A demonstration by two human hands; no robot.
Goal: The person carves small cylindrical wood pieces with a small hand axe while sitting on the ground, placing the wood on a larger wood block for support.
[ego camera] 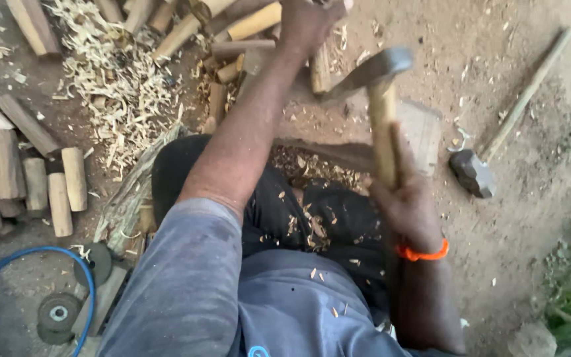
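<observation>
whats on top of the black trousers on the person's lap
Small wood chips lie scattered on the black trousers. The left arm crosses above and covers part of the lap, so anything beneath it cannot be seen.

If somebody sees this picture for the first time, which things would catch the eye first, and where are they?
First the axe at upper centre, its wooden handle gripped by the right hand, which wears an orange wristband. The left hand stretches to the top edge among cut wooden sticks. Pale wood shavings spread at upper left, and a sledgehammer lies on the dirt at right.
</observation>
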